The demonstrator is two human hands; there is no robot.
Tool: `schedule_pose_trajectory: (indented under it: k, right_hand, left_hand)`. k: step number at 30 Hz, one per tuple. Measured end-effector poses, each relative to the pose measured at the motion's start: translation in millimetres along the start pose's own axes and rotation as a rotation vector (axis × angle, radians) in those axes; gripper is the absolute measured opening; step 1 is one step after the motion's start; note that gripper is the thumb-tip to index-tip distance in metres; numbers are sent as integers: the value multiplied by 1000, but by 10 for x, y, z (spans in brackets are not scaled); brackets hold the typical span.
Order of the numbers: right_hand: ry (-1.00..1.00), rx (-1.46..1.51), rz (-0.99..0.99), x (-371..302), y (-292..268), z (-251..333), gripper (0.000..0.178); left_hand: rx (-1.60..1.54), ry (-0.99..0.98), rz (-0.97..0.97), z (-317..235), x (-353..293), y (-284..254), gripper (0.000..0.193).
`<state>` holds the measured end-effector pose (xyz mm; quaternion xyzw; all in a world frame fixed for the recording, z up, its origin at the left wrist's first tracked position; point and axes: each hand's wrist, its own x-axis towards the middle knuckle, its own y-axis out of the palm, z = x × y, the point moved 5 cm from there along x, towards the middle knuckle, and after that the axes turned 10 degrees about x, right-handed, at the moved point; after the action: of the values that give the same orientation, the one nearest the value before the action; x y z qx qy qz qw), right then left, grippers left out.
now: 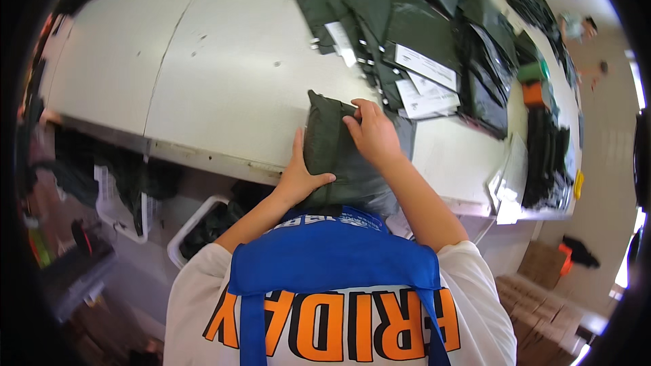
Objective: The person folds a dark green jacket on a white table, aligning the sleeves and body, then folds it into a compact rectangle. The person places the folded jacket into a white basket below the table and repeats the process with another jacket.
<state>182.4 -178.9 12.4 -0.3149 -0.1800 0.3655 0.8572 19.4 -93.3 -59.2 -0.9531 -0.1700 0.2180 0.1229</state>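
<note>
A dark green plastic mailer bag (pixel 332 145) lies at the table's front edge, just in front of my body. My left hand (pixel 298 177) grips its left side, the thumb laid over the top and the fingers along the edge. Over the bag's upper middle is my right hand (pixel 377 137), its fingers bent and the thumb and index tips slightly apart. Nothing shows between them. Beyond the bag, several similar flat mailers (pixel 424 33) overlap in a pile, with white paper labels (pixel 426 67) on them.
The white table (pixel 230 61) stretches away to the left. More dark packages (pixel 542 156) stand at the right end by a green roll (pixel 534 71). White baskets (pixel 190 230) holding dark items sit below the front edge. Cardboard boxes (pixel 542 264) are at lower right. Another person (pixel 576 27) is far right.
</note>
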Motion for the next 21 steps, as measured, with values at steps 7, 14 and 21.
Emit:
schedule_pose_trajectory:
  k: [7,14,21]
  right_hand:
    - [383,307,-244,-1076,-807,429,71]
    - [674,651,-1037,-2975,-1452,311,67]
    - [528,881,-1839,-5369,-1563,-775,23]
  left_hand:
    - [-162,325,377,-1357,-132,188,94]
    - [195,1054,1233,-1914,-1024,1346,71]
    - [378,860,1367,-1567,-953,1636,63]
